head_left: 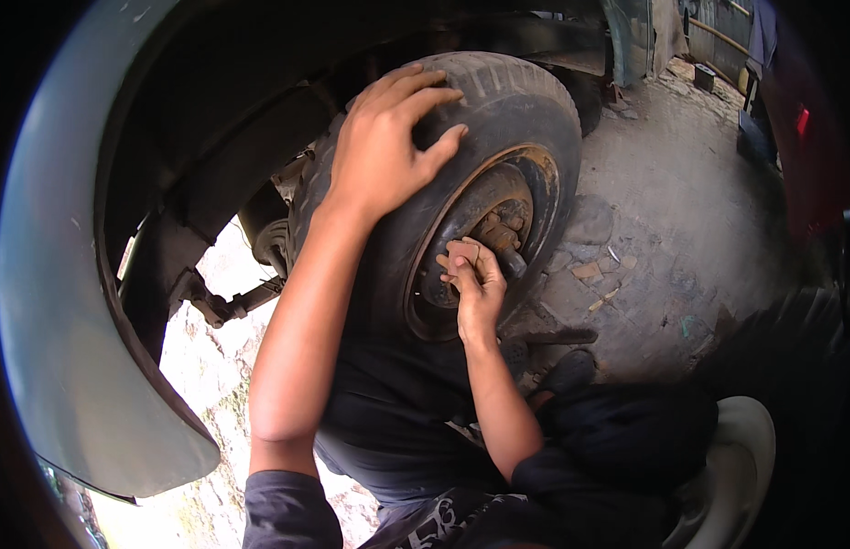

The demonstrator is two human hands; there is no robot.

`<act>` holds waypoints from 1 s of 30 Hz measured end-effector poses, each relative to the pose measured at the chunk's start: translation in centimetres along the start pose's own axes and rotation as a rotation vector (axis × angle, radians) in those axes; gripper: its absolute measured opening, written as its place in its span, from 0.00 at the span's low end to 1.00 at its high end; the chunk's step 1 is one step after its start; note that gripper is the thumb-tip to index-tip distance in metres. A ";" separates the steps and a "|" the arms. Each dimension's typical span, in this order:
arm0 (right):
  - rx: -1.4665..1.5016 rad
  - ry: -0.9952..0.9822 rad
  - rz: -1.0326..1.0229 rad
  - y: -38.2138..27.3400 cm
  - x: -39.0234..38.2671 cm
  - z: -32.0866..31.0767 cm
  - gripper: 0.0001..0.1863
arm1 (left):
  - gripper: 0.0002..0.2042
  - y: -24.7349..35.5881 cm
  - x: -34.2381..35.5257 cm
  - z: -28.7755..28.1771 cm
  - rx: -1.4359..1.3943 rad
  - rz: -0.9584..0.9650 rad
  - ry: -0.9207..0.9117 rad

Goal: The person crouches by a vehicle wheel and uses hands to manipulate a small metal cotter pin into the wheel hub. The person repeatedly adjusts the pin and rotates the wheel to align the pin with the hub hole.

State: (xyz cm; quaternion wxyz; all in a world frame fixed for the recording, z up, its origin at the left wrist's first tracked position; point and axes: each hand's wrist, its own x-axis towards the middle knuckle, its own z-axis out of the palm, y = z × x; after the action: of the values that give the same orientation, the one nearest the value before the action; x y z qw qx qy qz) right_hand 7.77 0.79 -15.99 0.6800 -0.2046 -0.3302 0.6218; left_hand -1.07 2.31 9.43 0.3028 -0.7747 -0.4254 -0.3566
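A large black tyre [374,284] stands upright under the vehicle's wheel arch, its outer side turned to the right. My left hand [381,137] rests on the top of the tyre, fingers spread over the tread and sidewall, holding nothing. Within the tyre sits a rusty steel wheel rim [541,165] with a worn hub [503,229] at its middle. In front of the hub, my right hand [481,291] pinches a small flat reddish-brown piece [462,250], like folded sandpaper, between thumb and fingers. The right fingertips are partly hidden behind it.
A grey-green fender [123,403] curves along the left side. Suspension parts [210,302] show behind the tyre. On the grey floor [663,183] at the right lie broken bits [590,272] and a dark flat bar [562,337]. A pale rounded seat edge [750,439] is at the lower right.
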 end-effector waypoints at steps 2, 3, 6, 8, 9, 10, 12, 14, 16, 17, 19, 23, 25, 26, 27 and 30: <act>0.052 0.002 0.015 0.6 0.6 -1.3 0.17 | 0.17 1.4 -2.0 -0.5 -0.008 0.140 -0.075; 0.073 0.009 0.028 0.4 0.8 -1.2 0.17 | 0.17 1.9 -3.2 -1.0 -0.006 0.211 -0.123; 0.135 -0.005 0.090 0.5 0.6 -0.4 0.16 | 0.12 3.1 -6.6 -1.7 -0.249 0.122 -0.253; 0.066 0.032 0.054 0.5 0.9 0.3 0.15 | 0.10 3.2 -6.3 -1.5 -0.314 0.074 -0.191; 0.012 0.056 0.010 0.2 1.1 1.1 0.14 | 0.10 2.9 -6.3 -1.0 -0.313 0.080 -0.193; 0.074 0.089 -0.017 0.1 1.2 2.1 0.13 | 0.09 2.6 -6.5 -0.5 -0.310 0.086 -0.197; 0.130 0.092 -0.075 1.3 1.6 3.3 0.12 | 0.08 2.6 -6.4 -0.1 -0.271 0.133 -0.203; 0.238 0.098 -0.061 2.0 1.0 3.4 0.11 | 0.08 2.7 -6.5 0.2 -0.273 0.127 -0.203; 0.119 -0.012 0.008 3.0 -0.6 2.2 0.10 | 0.08 2.6 -6.4 0.2 -0.277 0.120 -0.196; 0.060 -0.065 0.042 3.7 -1.3 1.4 0.09 | 0.08 2.5 -6.3 0.3 -0.285 0.115 -0.192; 0.093 -0.088 0.054 3.7 -1.5 1.5 0.08 | 0.08 2.4 -6.2 0.0 -0.291 0.114 -0.196; 0.156 -0.074 0.051 3.2 -0.3 1.8 0.05 | 0.07 2.4 -6.6 -0.2 -0.287 0.131 -0.206; 0.212 -0.136 0.082 3.7 -0.3 1.3 0.05 | 0.07 2.2 -6.7 0.1 -0.299 0.133 -0.188; 0.094 -0.207 0.087 4.0 -0.4 0.7 0.05 | 0.07 2.1 -6.7 0.2 -0.297 0.136 -0.174; -0.034 -0.280 0.087 4.3 -0.2 -0.6 0.05 | 0.07 2.1 -6.8 0.4 -0.296 0.124 -0.175; -0.158 -0.390 0.082 5.9 -0.2 -2.2 0.06 | 0.07 2.4 -6.5 0.3 -0.280 0.111 -0.169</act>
State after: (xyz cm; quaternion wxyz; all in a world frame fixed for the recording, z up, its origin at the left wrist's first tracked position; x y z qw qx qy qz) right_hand 5.09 1.72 -21.66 0.5592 -0.1463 -0.4947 0.6489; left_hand -1.41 -1.44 3.59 0.1741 -0.8589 -0.3521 -0.3286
